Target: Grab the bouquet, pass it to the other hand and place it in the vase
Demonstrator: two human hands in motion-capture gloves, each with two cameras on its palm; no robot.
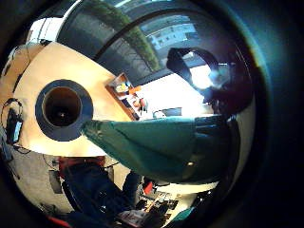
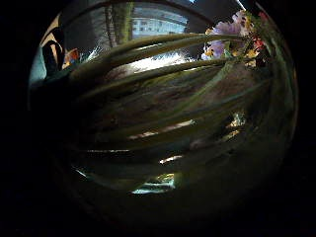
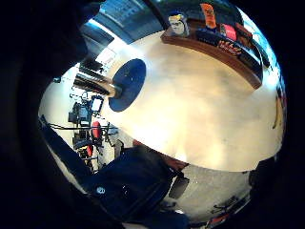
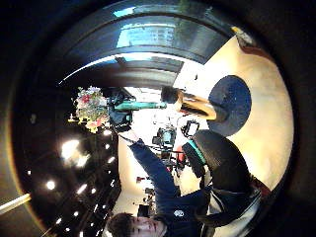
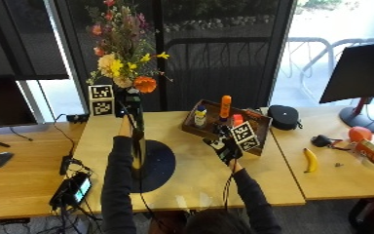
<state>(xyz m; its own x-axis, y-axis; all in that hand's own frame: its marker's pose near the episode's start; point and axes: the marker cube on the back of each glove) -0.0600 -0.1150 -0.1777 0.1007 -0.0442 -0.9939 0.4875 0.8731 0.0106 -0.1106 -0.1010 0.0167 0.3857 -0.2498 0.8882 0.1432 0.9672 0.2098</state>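
Left hand [image 5: 130,105] is raised above the counter [image 5: 193,170], fingers curled round the stems of the bouquet [image 5: 123,46]; grip clenched on the stems just under the blooms. Bouquet is upright, flower heads topmost. In the left thumb side palm view, green stems [image 2: 163,98] fill the picture, close against the palm, with pale purple blooms at one end. Left little finger side palm view shows the green wrap of the stem end [image 1: 156,142] pointing toward the open mouth of the vase [image 1: 61,107].

Vase [image 5: 137,153] stands upright on a dark round mat [image 5: 158,168] on the counter, directly below the left hand. Stem end is at or inside the vase mouth; cannot tell which from the outside view.

Right hand [image 5: 222,146] is held over the counter, well apart from the bouquet, just beside a wooden tray [image 5: 203,129] of bottles. It holds nothing; cannot tell how far its fingers are opened.

A banana [image 5: 310,160] lies on the counter to the right.
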